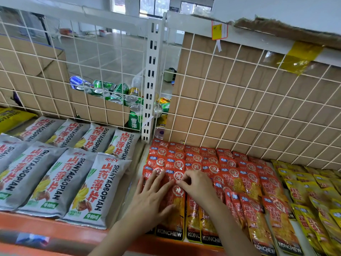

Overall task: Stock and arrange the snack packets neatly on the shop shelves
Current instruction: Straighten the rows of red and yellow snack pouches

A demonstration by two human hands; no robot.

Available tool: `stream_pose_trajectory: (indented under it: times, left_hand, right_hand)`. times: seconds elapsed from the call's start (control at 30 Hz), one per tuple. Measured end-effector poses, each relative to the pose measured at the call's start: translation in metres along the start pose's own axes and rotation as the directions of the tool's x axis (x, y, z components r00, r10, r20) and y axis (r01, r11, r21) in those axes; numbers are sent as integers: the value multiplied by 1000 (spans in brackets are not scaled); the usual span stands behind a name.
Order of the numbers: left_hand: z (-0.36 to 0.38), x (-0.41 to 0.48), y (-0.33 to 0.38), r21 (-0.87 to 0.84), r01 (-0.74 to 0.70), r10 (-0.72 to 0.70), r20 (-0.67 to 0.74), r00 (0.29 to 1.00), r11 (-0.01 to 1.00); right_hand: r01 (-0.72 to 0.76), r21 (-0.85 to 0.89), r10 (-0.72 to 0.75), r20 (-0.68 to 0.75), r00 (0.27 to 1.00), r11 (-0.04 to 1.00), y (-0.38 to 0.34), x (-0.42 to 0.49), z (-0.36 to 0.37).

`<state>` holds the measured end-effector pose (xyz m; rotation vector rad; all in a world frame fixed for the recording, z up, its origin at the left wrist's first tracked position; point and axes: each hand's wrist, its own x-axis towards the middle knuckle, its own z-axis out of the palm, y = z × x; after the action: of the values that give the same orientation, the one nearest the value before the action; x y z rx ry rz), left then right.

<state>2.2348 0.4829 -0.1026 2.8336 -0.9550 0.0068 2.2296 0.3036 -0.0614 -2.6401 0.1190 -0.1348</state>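
— Where are the hands?
— Close together, fingertips almost meeting, both on the glossy red plastic snack packets that lie in overlapping rows under and beyond them.
— What is each one doing?
— The left hand lies flat, fingers spread, pressing on the packets. The right hand has its fingers curled and pinches the top edge of one front red packet printed KONCHEW, which lies between the two hands.
— And around them?
— Left of the left hand lie grey foil packets with red lettering. Right of the right hand lie yellow plastic packets. Nearer than the wrists runs the orange shelf edge. Well beyond the fingertips stands a white slotted metal post, with green and gold drink cans behind it and a brown cardboard sheet beyond the right hand.
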Motion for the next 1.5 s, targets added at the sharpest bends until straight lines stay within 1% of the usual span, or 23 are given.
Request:
stream_pose_trajectory:
  times: [0.17,0.2,0.23,0.27,0.37,0.4,0.47,0.57,0.67,0.83,0.93,1.03,1.13,1.2,1.27,1.37,1.5]
  left_hand:
    - [2,-1,-1,-25,27,-27,-1,1000,999]
    - [1,-1,-1,-42,21,-22,-24,999,999]
    - [-1,-1,-1,-91,5,-10,-58,998,996]
    - [-2,0,-1,-162,-6,-15,-124,992,987]
    - [-9,6,-5,-351,92,-164,-181,970,932]
    - [-12,9,-6,-396,131,-215,-175,961,909]
    - [-16,15,-11,-479,196,-283,-114,952,856]
    - [-16,24,-14,-523,250,-311,-29,950,815]
    - [-13,28,-15,-546,244,-313,-36,949,801]
    - [-12,30,-15,-540,246,-311,-30,950,805]
    - [-14,31,-16,-520,242,-315,-54,948,819]
    - [-23,39,-16,-456,272,-344,-83,935,848]
    - [-34,54,-23,-391,271,-341,-122,932,880]
    - [-39,69,-30,-346,281,-334,-101,937,895]
    - [-42,84,-36,-335,299,-333,-49,941,894]
    - [-45,99,-42,-269,298,-312,-10,950,916]
    - [-52,110,-47,-221,275,-284,-11,959,936]
  right_hand:
    - [11,-24,-11,9,1000,1000,2,1,1]
    - [18,-30,-18,10,1000,999,2,1,1]
    - [23,-29,-23,9,1000,999,1,1,1]
    - [25,-21,-25,6,1000,999,1,1,2]
    - [19,-4,-19,-39,999,1000,1,2,1]
    - [17,-15,-18,-57,998,1000,1,2,1]
    - [6,-54,-10,-76,997,999,0,3,2]
    - [-17,-91,10,-74,997,996,-2,5,6]
    - [-11,-112,3,-70,998,994,-3,8,9]
    - [-1,-120,-9,-85,996,993,-2,9,11]
    - [-5,-117,-6,-91,996,993,-3,9,11]
    - [-30,-107,14,-151,988,994,-5,10,9]
    - [-14,-103,-8,-209,978,995,-5,18,3]
    - [13,-113,-34,-187,982,993,-4,27,-1]
    - [29,-142,-46,-121,992,989,-3,34,-1]
    - [11,-181,-19,-40,999,983,-3,40,2]
    - [0,-187,-8,-41,999,982,-3,43,6]
